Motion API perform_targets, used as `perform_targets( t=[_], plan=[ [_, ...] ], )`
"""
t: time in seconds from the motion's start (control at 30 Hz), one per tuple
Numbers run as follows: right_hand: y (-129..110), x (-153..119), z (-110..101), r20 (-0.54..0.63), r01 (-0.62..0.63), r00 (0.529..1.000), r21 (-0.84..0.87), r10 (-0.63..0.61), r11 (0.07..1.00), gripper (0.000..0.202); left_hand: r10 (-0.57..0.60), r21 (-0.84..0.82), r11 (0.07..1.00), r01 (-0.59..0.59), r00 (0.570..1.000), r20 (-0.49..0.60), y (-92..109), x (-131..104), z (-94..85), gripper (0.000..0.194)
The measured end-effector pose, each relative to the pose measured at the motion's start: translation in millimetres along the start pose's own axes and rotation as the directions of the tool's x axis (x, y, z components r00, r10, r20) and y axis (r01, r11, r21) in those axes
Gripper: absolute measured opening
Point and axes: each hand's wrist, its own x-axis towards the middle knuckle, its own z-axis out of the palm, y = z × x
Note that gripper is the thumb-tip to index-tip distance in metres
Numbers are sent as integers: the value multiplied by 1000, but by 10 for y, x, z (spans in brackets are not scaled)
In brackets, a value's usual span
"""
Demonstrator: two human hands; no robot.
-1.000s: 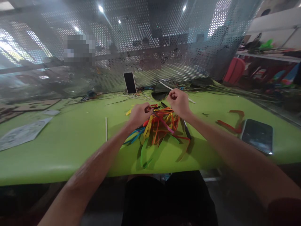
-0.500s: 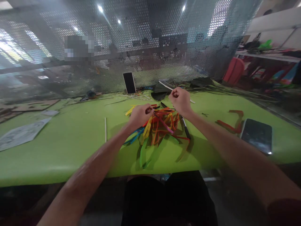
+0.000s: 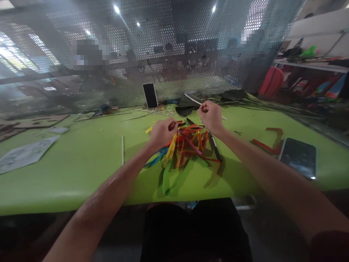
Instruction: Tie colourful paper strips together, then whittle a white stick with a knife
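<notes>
A loose heap of coloured strips (image 3: 188, 142), mostly orange and red with yellow, green, blue and pink, lies on the green tabletop in front of me. My left hand (image 3: 165, 133) is closed in a pinch at the heap's left top, its fingertips on the strips by the upper end of a pink one. Up and to the right, my right hand (image 3: 209, 114) is also pinched closed; what sits between its fingers is too small to make out. A thin white stick (image 3: 192, 98) passes behind that hand. Below it, a black-and-white pen (image 3: 215, 147) lies against the heap.
A smartphone (image 3: 298, 158) and a bent orange-red strip (image 3: 276, 142) lie at right. Another white stick (image 3: 122, 150) and a printed paper sheet (image 3: 28, 154) are at left. A dark-screened device (image 3: 150, 96) leans on the perforated screen (image 3: 169, 65) behind; dark scraps lie along it.
My right hand has shifted very slightly right. My left hand stays over the strips with its fingers nearly unchanged, and the heap looks the same.
</notes>
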Motion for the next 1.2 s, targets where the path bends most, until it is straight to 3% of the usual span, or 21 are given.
perform_targets(
  t=[0.3, 0.47, 0.6, 0.67, 0.73, 0.83, 0.93, 1.0, 1.1, 1.2],
  plan=[
    [-37, -4, -18, 10, -25, 1000, 16, 25, 1000, 18, 4, 5, 1000, -4, 1000, 7, -3, 4, 0, 20],
    [-144, -31, -36, 137, -51, 990, 133, 33, 990, 5, 18, -5, 1000, -17, 1000, 25, 10, 2, -12, 23],
    [-228, -58, -36, 168, 26, 985, 127, -47, 992, 20, 14, 4, 1000, -14, 999, 46, 19, 2, -21, 23],
    [-275, -72, -38, 147, 111, 982, 51, -117, 993, 15, 13, 16, 1000, -14, 999, 50, 19, 4, -19, 24],
    [-319, -94, -36, 182, 227, 958, -11, -222, 974, 8, 12, 19, 1000, -14, 998, 66, 14, 9, -15, 26],
    [-353, -155, -6, 293, 430, 870, -57, -396, 901, 14, 18, -11, 1000, -17, 995, 103, 1, 14, -9, 26],
    [-334, -228, 50, 391, 514, 797, -39, -460, 857, 23, 41, -20, 999, -39, 992, 117, -17, 12, -4, 26],
    [-309, -262, 81, 464, 441, 794, 8, -394, 898, 23, 74, -22, 997, -72, 990, 121, -25, 6, -2, 27],
    [-293, -281, 91, 549, 219, 802, 94, -234, 971, 18, 110, -37, 994, -106, 986, 126, -24, -1, -3, 26],
    [-317, -282, 68, 540, 80, 822, 207, -182, 975, 15, 99, -62, 994, -92, 987, 124, -5, 1, -14, 25]
  ],
)
